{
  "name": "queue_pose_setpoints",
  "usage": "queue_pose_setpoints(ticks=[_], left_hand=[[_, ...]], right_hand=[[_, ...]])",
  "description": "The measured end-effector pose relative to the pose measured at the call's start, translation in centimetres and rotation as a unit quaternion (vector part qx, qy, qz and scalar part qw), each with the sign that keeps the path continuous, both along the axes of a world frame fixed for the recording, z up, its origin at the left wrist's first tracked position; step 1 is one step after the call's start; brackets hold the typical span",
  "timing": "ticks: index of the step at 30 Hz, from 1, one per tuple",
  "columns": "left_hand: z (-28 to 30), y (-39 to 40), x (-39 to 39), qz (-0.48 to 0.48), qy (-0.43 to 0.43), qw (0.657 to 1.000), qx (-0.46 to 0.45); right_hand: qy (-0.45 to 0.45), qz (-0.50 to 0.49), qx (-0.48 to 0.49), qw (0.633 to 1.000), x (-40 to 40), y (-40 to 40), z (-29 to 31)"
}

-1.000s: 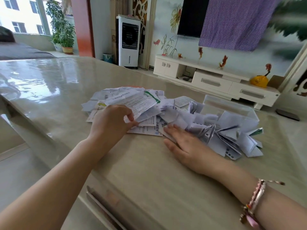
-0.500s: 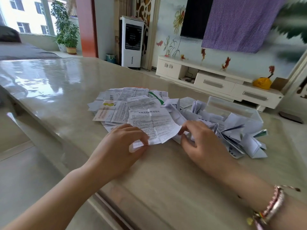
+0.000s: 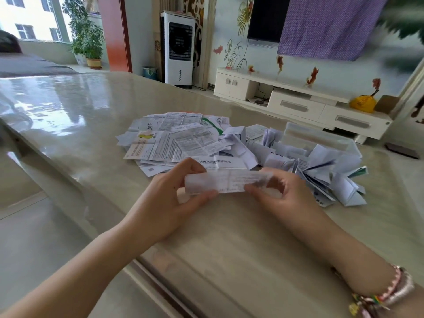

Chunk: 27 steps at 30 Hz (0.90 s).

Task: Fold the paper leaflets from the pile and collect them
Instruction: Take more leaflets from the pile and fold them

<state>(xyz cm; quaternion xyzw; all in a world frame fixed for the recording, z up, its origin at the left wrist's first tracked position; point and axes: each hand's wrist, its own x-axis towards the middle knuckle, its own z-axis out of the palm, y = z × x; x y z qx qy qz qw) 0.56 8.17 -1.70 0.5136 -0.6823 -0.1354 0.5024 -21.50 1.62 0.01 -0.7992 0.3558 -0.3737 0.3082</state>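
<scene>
- I am looking down from a head camera at a glossy beige table (image 3: 68, 115) in a living room, with both of the person's bare forearms reaching forward.
- The left hand (image 3: 169, 198) pinches the left end of one paper leaflet (image 3: 226, 183), fingers curled round its edge.
- The right hand (image 3: 282, 198) pinches the right end of the same leaflet, thumb and fingertips closed on it.
- The leaflet is held just above the table, between the hands, as a long narrow strip. It is blurred, so I cannot tell how many folds it already has.
- Behind the hands, towards the left, lies the pile of flat leaflets (image 3: 174, 138), overlapping loosely and printed side up.
- Towards the right lies a heap of folded leaflets (image 3: 325, 175), creased and standing up at angles, spilling round a clear plastic box (image 3: 321, 136).
- I judge the task to be partly done: many leaflets are folded, many remain flat, and the one in hand is mid-fold.
- The folded ones look only loosely gathered; whether any sit inside the box I cannot tell.
- The right wrist wears a beaded bracelet (image 3: 387, 292).
</scene>
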Motion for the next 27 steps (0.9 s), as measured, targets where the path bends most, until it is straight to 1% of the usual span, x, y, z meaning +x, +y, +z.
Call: queue_pose_setpoints(ticks=[3, 5, 6, 8, 9, 10, 12, 13, 14, 15, 16, 17, 18, 20, 22, 24, 27], left_hand=[[0.1, -0.4, -0.1, 0.023, 0.049, 0.998, 0.028], [0.1, -0.5, -0.2, 0.021, 0.083, 0.995, 0.052], [0.2, -0.5, -0.3, 0.018, 0.1, 0.993, 0.06], [0.4, -0.5, -0.6, 0.029, 0.119, 0.99, 0.072], [0.4, -0.7, -0.7, 0.038, 0.112, 0.99, 0.078], [0.3, -0.7, -0.8, 0.049, 0.096, 0.991, 0.084], [0.1, -0.9, -1.0, 0.076, 0.041, 0.993, 0.082], [0.1, -0.9, -1.0, 0.089, -0.003, 0.993, 0.072], [-0.1, -1.0, -1.0, 0.101, -0.061, 0.991, 0.058], [-0.3, -1.1, -0.9, 0.112, -0.125, 0.985, 0.044], [-0.4, -1.1, -0.8, 0.118, -0.169, 0.978, 0.033], [-0.4, -1.1, -0.7, 0.116, -0.186, 0.975, 0.023], [-0.4, -1.2, -0.6, 0.106, -0.186, 0.977, 0.015], [-0.2, -1.3, -0.4, 0.064, -0.187, 0.98, 0.013], [-0.3, -1.3, -0.1, 0.018, -0.182, 0.983, 0.031], [-0.4, -1.3, 0.0, -0.005, -0.183, 0.982, 0.049], [-0.5, -1.1, 0.1, -0.015, -0.206, 0.977, 0.06]], right_hand=[[-0.109, 0.026, 0.078, 0.991, 0.4, 0.5, 0.5], [-0.138, 0.02, 0.105, 0.985, 0.5, 0.7, 0.6], [-0.138, 0.008, 0.109, 0.984, 0.4, 0.7, 0.6], [-0.108, -0.032, 0.103, 0.988, 0.2, 0.5, 0.5], [-0.072, -0.056, 0.092, 0.992, 0.1, 0.4, 0.3], [-0.011, -0.083, 0.071, 0.994, -0.1, 0.2, 0.2], [0.142, -0.133, 0.01, 0.981, -0.2, 0.0, -0.2], [0.19, -0.144, -0.02, 0.971, -0.4, 0.0, -0.4], [0.214, -0.148, -0.054, 0.964, -0.4, 0.1, -0.6], [0.222, -0.147, -0.093, 0.959, -0.5, 0.3, -0.6], [0.222, -0.138, -0.127, 0.957, -0.5, 0.6, -0.4], [0.216, -0.118, -0.147, 0.958, -0.6, 0.8, 0.0], [0.207, -0.087, -0.152, 0.963, -0.6, 1.1, 0.3], [0.201, -0.012, -0.13, 0.971, -0.5, 1.5, 0.6], [0.223, 0.051, -0.11, 0.967, -0.4, 1.6, 0.4], [0.241, 0.068, -0.11, 0.962, -0.4, 1.4, 0.2], [0.249, 0.056, -0.121, 0.959, -0.6, 1.1, 0.3]])
